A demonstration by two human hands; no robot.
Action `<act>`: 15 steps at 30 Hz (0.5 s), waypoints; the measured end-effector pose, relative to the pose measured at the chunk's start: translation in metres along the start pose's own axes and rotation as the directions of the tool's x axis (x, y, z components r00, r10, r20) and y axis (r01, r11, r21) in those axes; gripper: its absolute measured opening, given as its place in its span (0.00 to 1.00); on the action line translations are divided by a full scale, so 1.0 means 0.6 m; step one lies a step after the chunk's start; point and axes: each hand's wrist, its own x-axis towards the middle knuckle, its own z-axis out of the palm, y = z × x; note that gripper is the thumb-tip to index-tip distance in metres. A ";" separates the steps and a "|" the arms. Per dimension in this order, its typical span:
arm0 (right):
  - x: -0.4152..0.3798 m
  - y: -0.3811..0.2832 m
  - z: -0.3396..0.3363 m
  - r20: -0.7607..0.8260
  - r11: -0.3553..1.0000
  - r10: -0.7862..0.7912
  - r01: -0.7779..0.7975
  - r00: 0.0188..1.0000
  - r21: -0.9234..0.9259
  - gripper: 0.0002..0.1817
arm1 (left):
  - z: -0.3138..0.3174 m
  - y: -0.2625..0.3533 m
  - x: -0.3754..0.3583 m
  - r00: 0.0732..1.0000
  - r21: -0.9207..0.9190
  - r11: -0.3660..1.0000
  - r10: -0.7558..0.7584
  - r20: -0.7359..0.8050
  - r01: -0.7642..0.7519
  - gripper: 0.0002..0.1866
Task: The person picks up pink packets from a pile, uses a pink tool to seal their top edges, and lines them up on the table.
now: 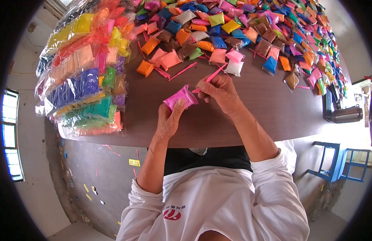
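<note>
In the head view, my left hand (170,119) grips a small pink clay packet (181,97) in clear wrap, its thumb pressed on the front. My right hand (221,93) pinches a thin pink plastic modelling tool (215,73), which slants up to the right. The tool's lower tip sits right at the packet's right edge. Both hands are over the brown table (210,124), near its front edge. Beyond them lie loose packets, the nearest being a white packet (234,68) and a salmon packet (170,59).
A tall stack of clear bags of coloured packets (79,86) stands at the left. A large heap of small packets (234,30) covers the far side, with pink tools (182,71) among them. At the right are a metal flask (347,115) and a blue stool (332,162).
</note>
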 end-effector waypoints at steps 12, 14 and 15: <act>0.002 0.005 -0.004 0.012 0.999 0.010 -0.009 1.000 -0.041 0.14 | 0.002 0.002 0.000 1.000 -0.029 1.000 -0.005 0.002 0.005 0.25; 0.002 0.005 -0.004 0.012 1.000 0.005 -0.005 1.000 -0.027 0.14 | 0.000 0.001 -0.001 1.000 -0.026 1.000 -0.014 0.007 0.014 0.25; 0.002 0.005 -0.003 0.013 1.000 0.003 -0.002 1.000 -0.020 0.14 | -0.001 -0.001 -0.001 1.000 -0.022 1.000 -0.017 0.008 0.017 0.25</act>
